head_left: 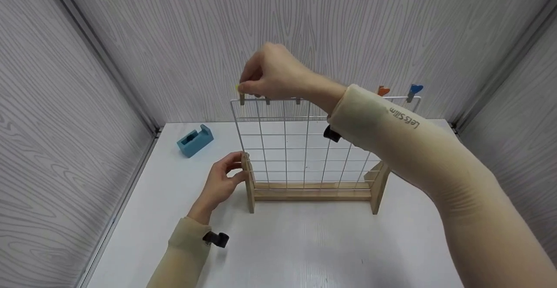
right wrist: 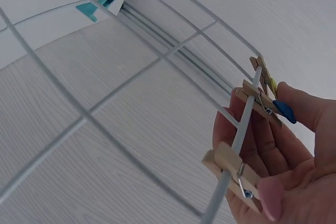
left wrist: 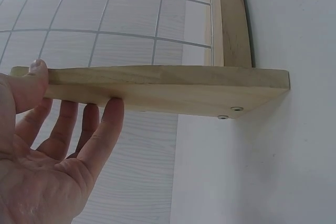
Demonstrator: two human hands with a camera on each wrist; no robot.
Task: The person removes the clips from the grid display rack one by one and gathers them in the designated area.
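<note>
My right hand (head_left: 278, 72) pinches a wooden clothespin with a yellow tip (head_left: 242, 98) at the top left corner of a white wire grid (head_left: 285, 148). In the right wrist view, that clothespin's jaws straddle the top wire. Beside it on the same wire sit a clothespin with a blue heart (right wrist: 258, 103) and one with a pink heart (right wrist: 230, 170), in front of my palm. My left hand (head_left: 221, 182) holds the left side board (left wrist: 157, 80) of the wooden stand, thumb at its edge and fingertips against its outer face.
An orange-heart clothespin (head_left: 381, 91) and another blue-heart clothespin (head_left: 412, 92) are clipped toward the grid's right end. A blue tape dispenser (head_left: 198, 142) lies on the white table (head_left: 313, 244), left of the stand. Grey wood-patterned panels (head_left: 196, 27) enclose the back and sides.
</note>
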